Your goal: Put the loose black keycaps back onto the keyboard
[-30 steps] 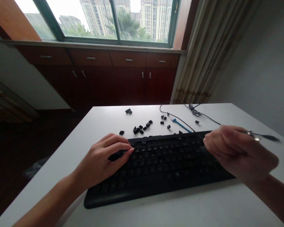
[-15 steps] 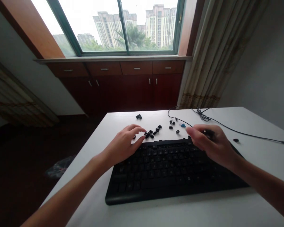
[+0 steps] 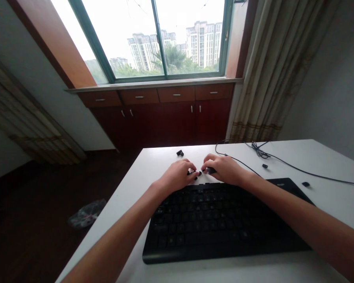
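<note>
A black keyboard (image 3: 208, 238) lies on the white table, its far edge just below my hands. My left hand (image 3: 179, 175) rests beyond that edge, fingers and thumb curled round several small black keycaps (image 3: 191, 172). Facing it, my right hand (image 3: 225, 169) is closed with dark keycaps (image 3: 211, 170) showing under its fingers; how many it holds is hidden. Between the two sets of fingertips lies a loose keycap (image 3: 200, 173) on the table.
Farther back are more black keycaps (image 3: 180, 153). Two single pieces, a nearer keycap (image 3: 306, 184) and a farther keycap (image 3: 264, 166), lie to the right. A black cable (image 3: 295, 169) runs across the table (image 3: 336, 204). A clear plastic bag (image 3: 87, 214) sits on the floor.
My right hand has moved left from above the keyboard's right part to beside my left hand. The left fingers have closed in round the keycaps. The view has tilted up slightly.
</note>
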`<state>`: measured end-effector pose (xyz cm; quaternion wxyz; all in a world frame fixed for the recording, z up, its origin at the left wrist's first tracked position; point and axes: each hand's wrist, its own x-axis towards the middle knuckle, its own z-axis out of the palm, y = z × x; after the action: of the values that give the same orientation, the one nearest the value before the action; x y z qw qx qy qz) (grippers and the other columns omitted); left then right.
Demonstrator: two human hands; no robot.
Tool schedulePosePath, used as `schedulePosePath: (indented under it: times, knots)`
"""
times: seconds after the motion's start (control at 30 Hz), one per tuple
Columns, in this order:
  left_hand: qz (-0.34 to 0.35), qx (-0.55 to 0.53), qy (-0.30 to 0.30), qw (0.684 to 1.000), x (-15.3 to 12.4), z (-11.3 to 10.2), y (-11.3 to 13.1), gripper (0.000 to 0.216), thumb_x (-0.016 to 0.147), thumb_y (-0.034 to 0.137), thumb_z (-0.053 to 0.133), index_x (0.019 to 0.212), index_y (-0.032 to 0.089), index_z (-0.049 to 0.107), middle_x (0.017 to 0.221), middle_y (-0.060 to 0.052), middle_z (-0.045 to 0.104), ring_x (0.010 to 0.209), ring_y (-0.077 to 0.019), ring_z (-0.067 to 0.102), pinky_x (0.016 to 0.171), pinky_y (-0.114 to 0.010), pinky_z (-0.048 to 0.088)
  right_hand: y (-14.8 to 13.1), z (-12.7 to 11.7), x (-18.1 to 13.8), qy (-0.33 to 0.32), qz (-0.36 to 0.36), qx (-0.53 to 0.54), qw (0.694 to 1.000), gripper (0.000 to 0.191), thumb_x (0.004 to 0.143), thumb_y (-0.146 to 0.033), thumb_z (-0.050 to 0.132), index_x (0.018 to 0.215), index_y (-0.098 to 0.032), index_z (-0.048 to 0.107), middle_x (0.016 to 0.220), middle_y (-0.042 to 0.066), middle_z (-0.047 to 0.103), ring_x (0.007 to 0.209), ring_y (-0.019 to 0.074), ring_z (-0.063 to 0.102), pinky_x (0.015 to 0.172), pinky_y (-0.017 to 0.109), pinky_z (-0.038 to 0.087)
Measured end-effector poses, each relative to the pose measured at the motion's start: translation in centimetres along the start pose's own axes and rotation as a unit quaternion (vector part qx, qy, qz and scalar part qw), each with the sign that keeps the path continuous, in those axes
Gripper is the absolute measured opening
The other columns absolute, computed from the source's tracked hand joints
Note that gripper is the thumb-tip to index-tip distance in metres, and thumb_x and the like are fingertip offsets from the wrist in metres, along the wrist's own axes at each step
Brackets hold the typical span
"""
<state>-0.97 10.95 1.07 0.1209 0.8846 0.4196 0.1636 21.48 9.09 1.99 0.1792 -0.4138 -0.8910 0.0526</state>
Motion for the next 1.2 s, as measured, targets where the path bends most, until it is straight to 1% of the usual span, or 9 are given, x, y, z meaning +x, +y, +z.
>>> schedulePosePath:
  times: [0.2, 0.33, 0.53, 0.6, 0.73, 0.87, 0.97, 1.1, 1.2]
  knots:
    - [-0.008, -0.05, 0.006, 0.999, 0.0, 0.2, 0.0, 0.022, 0.088, 0.037, 0.063, 0.09, 0.021, 0.078, 0.095, -0.008, 0.072, 0.076, -0.0196, 0.067, 0.074, -0.03, 0.052, -0.2, -1.1, -3.5, 0.035, 0.039, 0.027, 0.998, 0.017, 0.094, -0.028, 0.058, 0.109, -0.024, 0.066, 0.099, 0.004, 0.076, 0.085, 0.0204, 0.071, 0.076, 0.032, 0.051]
    - [-0.007, -0.082, 0.016, 0.996, 0.4, 0.3, 0.4, 0.019, 0.088, 0.035, 0.065, 0.086, 0.021, 0.077, 0.087, -0.006, 0.074, 0.077, -0.021, 0.068, 0.073, -0.031, 0.052, -1.2, -2.1, -5.9, 0.103, 0.053, 0.086, 0.99, 0.029, 0.09, -0.03, 0.067, 0.117, -0.023, 0.061, 0.108, 0.006, 0.074, 0.089, 0.0203, 0.071, 0.08, 0.034, 0.055]
    - [-0.019, -0.158, 0.044, 0.986, 0.0, -0.3, 2.0, 0.028, 0.095, 0.041, 0.055, 0.095, 0.018, 0.07, 0.089, -0.007, 0.075, 0.081, -0.0199, 0.07, 0.076, -0.033, 0.056, -2.8, -3.7, -7.9, 0.147, 0.031, 0.123, 0.981, 0.021, 0.089, -0.028, 0.069, 0.109, -0.023, 0.065, 0.106, 0.005, 0.073, 0.095, 0.02, 0.069, 0.083, 0.033, 0.056]
    - [-0.025, -0.228, 0.034, 0.973, -0.9, -0.7, 2.9, 0.031, 0.096, 0.045, 0.055, 0.1, 0.016, 0.067, 0.094, -0.008, 0.074, 0.081, -0.0187, 0.072, 0.074, -0.031, 0.058, -2.9, -3.9, -8.4, 0.153, 0.035, 0.127, 0.98, 0.019, 0.089, -0.028, 0.069, 0.107, -0.024, 0.066, 0.104, 0.004, 0.072, 0.094, 0.0189, 0.069, 0.083, 0.032, 0.056]
    - [-0.067, -0.409, 0.021, 0.91, -3.4, -1.3, 4.5, 0.029, 0.086, 0.038, 0.072, 0.105, 0.017, 0.066, 0.109, -0.009, 0.072, 0.088, -0.0188, 0.072, 0.076, -0.031, 0.06, -2.7, -3.8, -9.4, 0.164, 0.042, 0.127, 0.977, 0.02, 0.09, -0.031, 0.069, 0.109, -0.025, 0.067, 0.105, 0.004, 0.07, 0.093, 0.018, 0.068, 0.083, 0.031, 0.056]
    - [-0.045, -0.417, 0.05, 0.906, -5.6, -1.1, 5.2, 0.02, 0.086, 0.029, 0.072, 0.103, 0.017, 0.07, 0.1, -0.008, 0.073, 0.087, -0.0176, 0.071, 0.076, -0.03, 0.06, -2.5, -3.1, -10.2, 0.157, 0.047, 0.129, 0.978, 0.018, 0.088, -0.037, 0.07, 0.099, -0.024, 0.067, 0.097, 0.004, 0.069, 0.085, 0.0176, 0.068, 0.078, 0.031, 0.056]
    - [-0.013, -0.412, 0.07, 0.909, -6.3, -1.1, 5.1, 0.014, 0.087, 0.027, 0.071, 0.096, 0.017, 0.073, 0.109, -0.01, 0.072, 0.097, -0.0206, 0.07, 0.085, -0.035, 0.061, -2.8, -2.6, -10.6, 0.137, 0.053, 0.134, 0.98, 0.02, 0.087, -0.038, 0.071, 0.094, -0.022, 0.062, 0.093, 0.003, 0.068, 0.082, 0.0173, 0.067, 0.074, 0.03, 0.054]
    - [-0.04, -0.426, 0.069, 0.901, -6.8, -1.2, 4.1, 0.014, 0.087, 0.027, 0.072, 0.098, 0.018, 0.073, 0.112, -0.009, 0.074, 0.106, -0.0226, 0.07, 0.094, -0.04, 0.06, -3.2, -2.0, -11.0, 0.06, 0.038, 0.134, 0.988, 0.016, 0.092, -0.033, 0.065, 0.105, -0.024, 0.061, 0.097, 0.002, 0.068, 0.075, 0.0146, 0.066, 0.068, 0.028, 0.052]
    - [-0.05, -0.401, 0.085, 0.911, -7.7, -1.1, 3.1, 0.013, 0.086, 0.025, 0.072, 0.098, 0.018, 0.074, 0.109, -0.008, 0.075, 0.106, -0.0224, 0.07, 0.094, -0.04, 0.06, -3.4, -1.6, -11.2, 0.035, 0.016, 0.113, 0.993, 0.014, 0.094, -0.036, 0.063, 0.104, -0.026, 0.064, 0.095, 0.001, 0.068, 0.07, 0.0137, 0.065, 0.064, 0.027, 0.052]
